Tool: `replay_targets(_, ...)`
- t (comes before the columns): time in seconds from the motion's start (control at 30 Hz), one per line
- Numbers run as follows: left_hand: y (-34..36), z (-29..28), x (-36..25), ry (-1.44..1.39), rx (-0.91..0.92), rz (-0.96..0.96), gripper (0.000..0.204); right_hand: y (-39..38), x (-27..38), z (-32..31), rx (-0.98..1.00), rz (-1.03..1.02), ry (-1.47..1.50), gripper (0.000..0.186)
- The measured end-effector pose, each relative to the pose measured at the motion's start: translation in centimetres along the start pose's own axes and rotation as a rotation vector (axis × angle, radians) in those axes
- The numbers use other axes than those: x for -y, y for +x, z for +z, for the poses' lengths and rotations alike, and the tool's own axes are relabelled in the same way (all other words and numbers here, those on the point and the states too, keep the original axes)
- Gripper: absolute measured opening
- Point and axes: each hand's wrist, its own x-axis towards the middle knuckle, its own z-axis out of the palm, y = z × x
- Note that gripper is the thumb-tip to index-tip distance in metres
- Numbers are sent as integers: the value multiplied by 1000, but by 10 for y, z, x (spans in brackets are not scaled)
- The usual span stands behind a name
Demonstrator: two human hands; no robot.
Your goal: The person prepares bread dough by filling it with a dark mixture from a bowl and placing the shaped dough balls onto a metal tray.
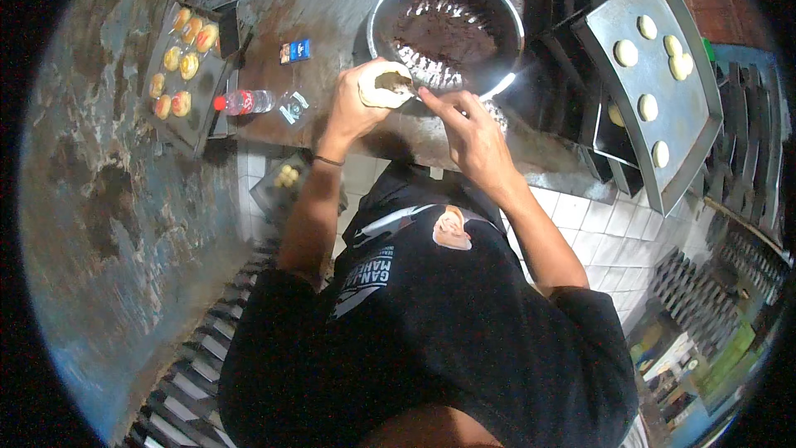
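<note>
A pale cream round of dough [383, 90] is showing a dark brown filling. The round silver metal bowl [445, 29] is glinting around a dark brown smear. Golden-yellow buns [178, 58] are glowing on a black tray [184, 75]. The clear plastic bottle [246, 102] is wearing a red cap.

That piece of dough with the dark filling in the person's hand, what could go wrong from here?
The dough lies open in the left hand with filling heaped at its top edge; the right hand pressing there might push some out or tear the dough. The hands work beside the metal bowl, near the table's front edge, so anything that slips could land on the tiled floor. The plastic bottle lying on its side could roll.
</note>
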Motion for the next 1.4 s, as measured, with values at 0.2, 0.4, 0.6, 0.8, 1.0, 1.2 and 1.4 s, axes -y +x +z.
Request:
replay_targets(0.2, -9, 28, -4, -165, -127, -133, 16, -71, -60, 50, -303, 338, 429, 27)
replay_targets(0.4, 3, 44, -19, -196, 181, -18, 15, -194, -241, 148, -177, 805, -16, 37)
replay_targets(0.6, 5, 45, -38, -183, 426, -50, 28, -49, -49, -15, -237, 184, 371, 69)
replay_targets(0.8, 25, 41, -63, -174, 637, -76, 38, -10, 5, -62, -141, -65, 219, 62)
replay_targets(1.0, 12, 26, -81, -456, 533, -61, 52, -9, -10, -59, -127, 180, 761, 30)
replay_targets(1.2, 4, 27, -100, -266, 290, -27, 43, -3, 16, -69, -145, 250, 705, 28)
replay_targets(1.4, 3, 30, -114, -78, 168, -12, 46, 8, 19, -67, -199, 192, 441, 36)
